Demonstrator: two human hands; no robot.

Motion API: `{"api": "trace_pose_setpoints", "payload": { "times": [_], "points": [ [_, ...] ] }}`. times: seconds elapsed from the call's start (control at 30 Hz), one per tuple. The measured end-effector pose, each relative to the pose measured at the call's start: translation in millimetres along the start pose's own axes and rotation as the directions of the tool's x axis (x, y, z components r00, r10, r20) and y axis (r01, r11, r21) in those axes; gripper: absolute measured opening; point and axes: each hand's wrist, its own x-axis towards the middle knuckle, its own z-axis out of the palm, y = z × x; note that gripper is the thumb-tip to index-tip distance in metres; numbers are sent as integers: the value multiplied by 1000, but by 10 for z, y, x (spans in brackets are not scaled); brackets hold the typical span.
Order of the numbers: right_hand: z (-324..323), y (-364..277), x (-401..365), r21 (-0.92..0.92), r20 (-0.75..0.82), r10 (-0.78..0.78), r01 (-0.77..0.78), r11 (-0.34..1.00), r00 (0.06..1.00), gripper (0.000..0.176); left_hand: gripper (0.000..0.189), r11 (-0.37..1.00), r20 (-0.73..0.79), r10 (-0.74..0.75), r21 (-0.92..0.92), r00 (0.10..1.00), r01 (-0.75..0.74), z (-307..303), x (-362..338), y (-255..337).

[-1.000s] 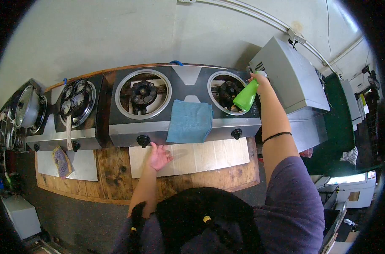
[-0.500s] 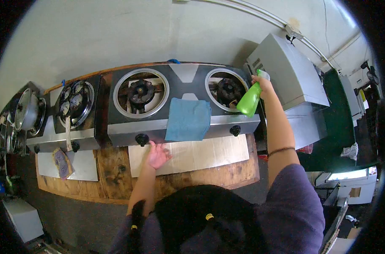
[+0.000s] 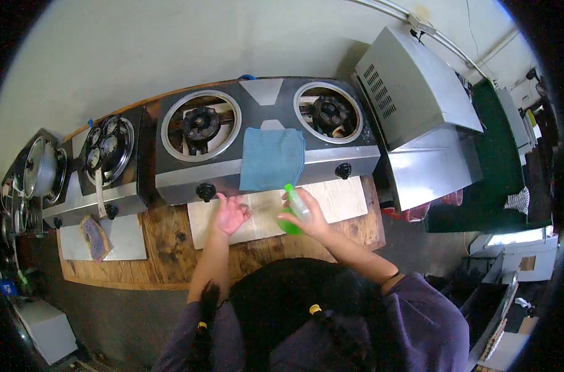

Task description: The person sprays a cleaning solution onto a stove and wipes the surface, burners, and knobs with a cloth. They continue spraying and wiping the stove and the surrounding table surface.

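My right hand (image 3: 310, 214) is wrapped around a green spray bottle (image 3: 290, 224), held over the pale cardboard sheet (image 3: 266, 208) in front of the stove. My left hand (image 3: 231, 215) is palm up with fingers apart, holding nothing, just below the stove's left black knob (image 3: 206, 192). A folded blue cloth (image 3: 273, 160) hangs over the front edge of the two-burner gas stove (image 3: 350, 155), between the knobs. The left burner (image 3: 201, 124) and the right burner (image 3: 329, 114) each sit inside a round metal ring.
Further left is another stove with a pan (image 3: 111, 146) whose handle juts forward. A sponge (image 3: 95, 239) lies on a light board (image 3: 130, 239). A pot (image 3: 41, 167) stands at far left. A grey metal cabinet (image 3: 412, 87) stands right of the stove, on the wooden table's (image 3: 170, 260) far side.
My right hand has brought the spray bottle from beside the right burner down and left to the front of the stove. My left hand stays near the left knob. The view has shifted slightly.
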Motion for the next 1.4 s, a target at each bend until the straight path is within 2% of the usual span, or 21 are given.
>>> {"api": "trace_pose_setpoints", "payload": {
  "times": [0.1, 0.2, 0.23, 0.33, 0.37, 0.43, 0.5, 0.6, 0.63, 0.7, 0.73, 0.77, 0.87, 0.97, 1.07, 1.13, 1.2, 1.23, 1.27, 1.3, 1.4],
  "points": [
    [-13, -44, -6, -219, 79, -256, 267, 938, 963, 62, 57, 999, -46, -28, -18, 999, 27, 10, 9, 21],
    [-316, -56, -3, -366, 292, -104, 211, 906, 951, 59, 56, 999, -139, 7, 48, 990, 0, 108, -2, 13],
    [-424, 49, 45, -382, 321, 59, 72, 921, 945, 46, 57, 999, -114, 10, 32, 993, -6, 67, 9, 1],
    [-550, 2, 362, -447, 21, 21, -10, 894, 1000, 31, 59, 1000, -55, 6, -9, 998, -7, -72, 29, -2],
    [-445, 38, 511, -384, -75, -61, 28, 923, 995, 33, 61, 1000, -46, -1, -12, 999, 0, -84, 30, 6],
    [-189, -197, 827, -450, 15, -220, 203, 870, 975, 44, 62, 1000, -71, -21, -18, 997, 19, -41, 26, -6],
    [91, -86, 1053, -711, 155, -228, 269, 649, 961, 60, 63, 999, -141, -44, -18, 989, 42, 29, 0, 25],
    [107, 120, 1414, -784, 225, -108, 246, 569, 968, 69, 63, 998, -58, -45, -42, 997, 43, -205, 7, 16],
    [89, 166, 1533, -785, 169, -117, 205, 584, 979, 66, 65, 997, 41, -25, -70, 999, 28, -237, 20, -1],
    [-20, 225, 1800, -789, 110, -100, 148, 596, 989, 63, 66, 998, -89, -53, -24, 995, 51, -306, -1, 10],
    [-93, 258, 1934, -791, 80, -86, 116, 601, 993, 62, 66, 998, -155, -68, -5, 986, 68, -115, -3, 21],
    [-166, 308, 2084, -777, 52, -106, 107, 620, 993, 60, 69, 994, -366, -37, 85, 930, 73, 102, 4, 20],
    [-331, 510, 2592, -788, -18, -126, 64, 612, 992, 62, 70, 998, -157, -45, 30, 987, 50, -24, -55, 61],
    [-512, 681, 3044, -794, -82, -130, 14, 607, 988, 64, 70, 999, -259, -52, -15, 964, 50, -40, -71, 43],
    [-721, 837, 3436, -799, -109, -159, 9, 602, 981, 64, 68, 994, -341, -81, 45, 937, 102, -71, -82, 57],
    [-922, 835, 3669, -827, -83, -20, -58, 559, 996, 63, 67, 993, -212, -116, -7, 970, 117, -215, -87, 82],
    [-1107, 868, 3871, -840, -51, 89, -91, 535, 995, 63, 66, 993, -253, -99, 33, 962, 111, -268, -104, 55],
    [-1209, 915, 3954, -839, -30, 130, -96, 536, 991, 63, 65, 990, -356, -63, 98, 933, 104, -125, -122, 48],
    [-1305, 965, 4014, -838, -10, 169, -100, 537, 986, 64, 65, 990, -377, -48, 103, 925, 94, -108, -124, 38],
    [-1395, 1033, 4043, -842, -14, 144, -89, 532, 989, 62, 64, 991, -397, -34, 108, 917, 84, -91, -126, 29],
    [-1700, 1075, 4084, -825, -35, 232, -159, 542, 972, 59, 63, 999, -250, -40, -15, 967, 38, -236, -140, 28]
  ]
}}
